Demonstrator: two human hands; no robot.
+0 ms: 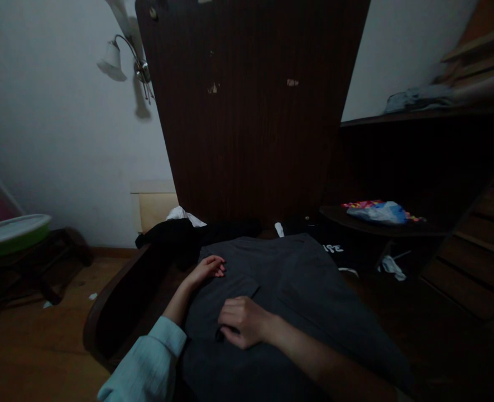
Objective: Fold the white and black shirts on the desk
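Observation:
A dark grey garment (297, 279) is spread out in front of me on a dark wooden surface, with seam or pocket lines across it. Its exact kind I cannot tell. Along its upper left edge rests my left hand (210, 269), fingers loosely bent and slightly apart, with nothing visible in them. Lower down, my right hand (243, 322) is closed, thumb against fingers, on a dark bit of cloth that looks like part of the garment. The fingertips are partly hidden.
Black clothing (167, 233) and white cloth (180, 214) lie behind the garment. A dark upright panel (250, 123) rises beyond. At right, a shelf (334, 215) bears a plastic bag (380, 212). A green-sided basin (24, 237) stands on a stool at left.

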